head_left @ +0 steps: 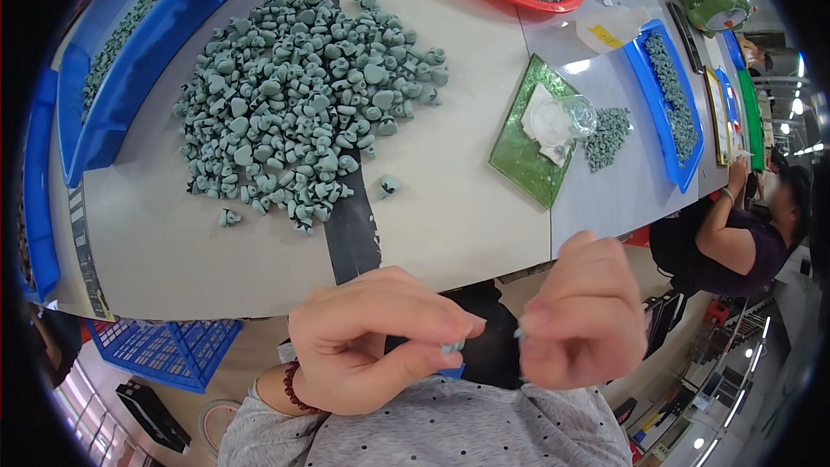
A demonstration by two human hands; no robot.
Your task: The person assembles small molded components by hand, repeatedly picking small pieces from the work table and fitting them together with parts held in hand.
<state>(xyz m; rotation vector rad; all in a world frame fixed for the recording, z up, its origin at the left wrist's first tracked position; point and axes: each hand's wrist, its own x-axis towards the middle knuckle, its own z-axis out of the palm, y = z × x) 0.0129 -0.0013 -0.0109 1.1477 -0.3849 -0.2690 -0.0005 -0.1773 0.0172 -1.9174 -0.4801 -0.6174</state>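
My left hand (359,342), with a dark bead bracelet (296,387) at the wrist, pinches a tiny grey-green piece (451,348) between thumb and forefinger. Close by, my right hand (588,316) is closed with its fingertips together. A pale speck shows at those fingertips, too small to name. Both hands are held in front of my body, just off the table's near edge. Beyond them lies a large heap of small grey-green moulded parts (285,104) with black bits. Two loose parts sit apart from it, one a single piece (389,184) right of the black strip.
Blue trays (130,95) of parts stand at left. A red tray (566,0) lies at the back. Rightward are a green board (519,156) with a clear cup (575,117), a smaller heap (609,134) and another blue tray (683,173). Another person (735,242) sits at far right.
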